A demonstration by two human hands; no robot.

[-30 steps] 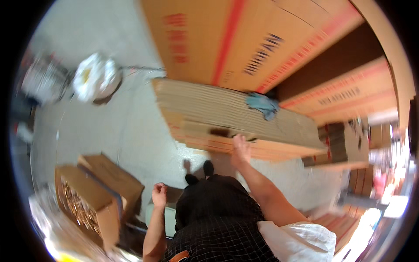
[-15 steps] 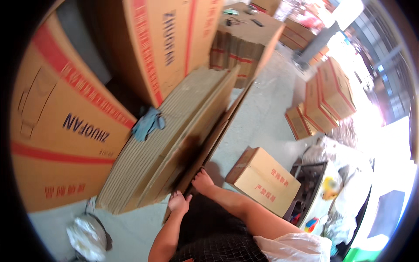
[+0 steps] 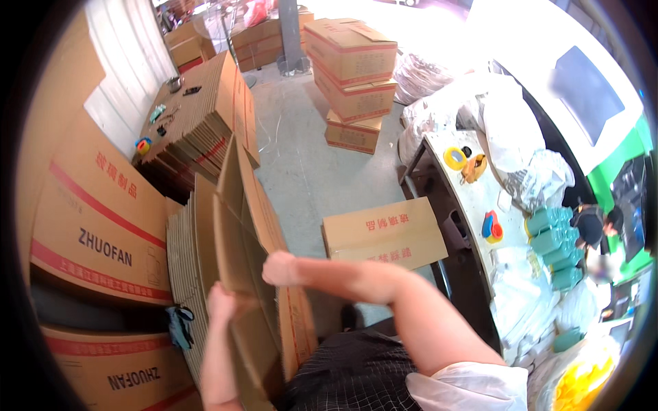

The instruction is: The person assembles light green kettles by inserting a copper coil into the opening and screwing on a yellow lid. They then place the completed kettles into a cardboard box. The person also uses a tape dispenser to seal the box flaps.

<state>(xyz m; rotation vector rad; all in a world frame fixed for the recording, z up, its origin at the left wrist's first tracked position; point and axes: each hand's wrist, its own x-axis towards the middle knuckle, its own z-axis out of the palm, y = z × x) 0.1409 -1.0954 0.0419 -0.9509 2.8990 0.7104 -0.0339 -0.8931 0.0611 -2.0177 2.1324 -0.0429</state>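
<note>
At the left, the flat stack leans on printed cartons. Our left hand grips the lower edge of one flattened box, pulled upright off the stack; our right hand clasps its front edge. We judge it lifted out but unfolded. A sealed box lies by the table's left edge.
</note>
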